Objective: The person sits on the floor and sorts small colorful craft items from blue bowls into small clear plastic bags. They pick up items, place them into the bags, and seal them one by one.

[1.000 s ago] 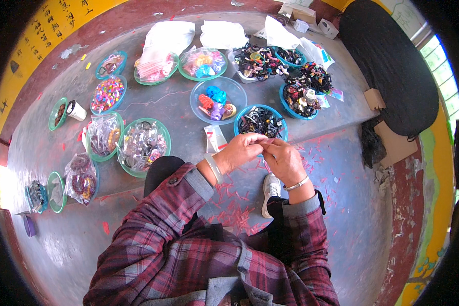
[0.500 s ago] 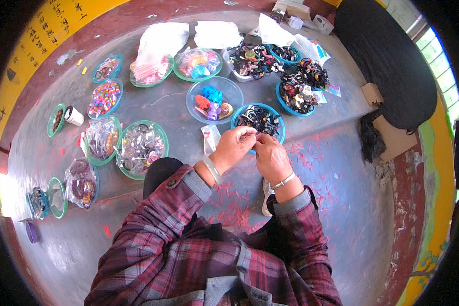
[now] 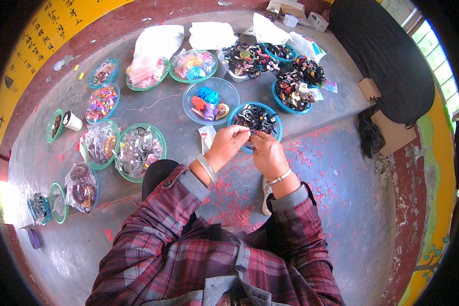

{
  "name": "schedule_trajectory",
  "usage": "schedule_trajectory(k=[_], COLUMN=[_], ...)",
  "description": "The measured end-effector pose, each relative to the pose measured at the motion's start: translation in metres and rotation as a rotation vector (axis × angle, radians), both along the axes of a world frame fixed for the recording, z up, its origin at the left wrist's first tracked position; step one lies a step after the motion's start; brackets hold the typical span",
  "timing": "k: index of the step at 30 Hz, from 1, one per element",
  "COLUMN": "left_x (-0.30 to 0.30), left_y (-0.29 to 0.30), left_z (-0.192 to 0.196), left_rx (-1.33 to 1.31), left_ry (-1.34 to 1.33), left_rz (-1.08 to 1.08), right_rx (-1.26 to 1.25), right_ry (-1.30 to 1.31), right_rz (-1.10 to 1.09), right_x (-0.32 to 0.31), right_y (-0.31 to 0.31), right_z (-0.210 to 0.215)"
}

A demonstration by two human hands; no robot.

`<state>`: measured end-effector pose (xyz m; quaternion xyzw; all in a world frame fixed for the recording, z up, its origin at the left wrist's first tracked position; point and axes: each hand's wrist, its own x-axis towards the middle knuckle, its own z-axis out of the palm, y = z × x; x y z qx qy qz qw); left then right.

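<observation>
Both forearms rise from six o'clock in plaid sleeves, elbows spread, and converge toward the centre. The left hand (image 3: pixel 228 145) angles toward one o'clock, fingers curled with the tips pinched together at its upper right. The right hand (image 3: pixel 268 154) points toward eleven o'clock, its knuckles up and fingertips meeting the left's (what they pinch is too small to tell). A bangle circles each wrist.

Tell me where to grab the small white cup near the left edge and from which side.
Grip the white cup around its middle wall, coming from its right, probably. It lies tilted against a small green dish on its left, so that side is blocked, while bare grey floor lies open on its right.
</observation>
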<state>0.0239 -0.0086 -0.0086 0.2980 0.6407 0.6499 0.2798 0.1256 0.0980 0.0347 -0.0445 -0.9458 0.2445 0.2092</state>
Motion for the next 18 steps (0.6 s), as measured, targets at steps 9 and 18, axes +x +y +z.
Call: schedule_trajectory(k=[9, 18], left_x=[-0.006, -0.041], left_y=[-0.001, -0.006], left_z=[-0.013, -0.002], left_rx=[-0.021, -0.022], left_ry=[0.151, 0.109], left_rz=[0.210, 0.191], right_rx=[0.155, -0.367], right_ry=[0.034, 0.307], right_rz=[0.091, -0.061], right_x=[-0.004, -0.026], right_y=[-0.013, 0.052], right_z=[-0.003, 0.007])
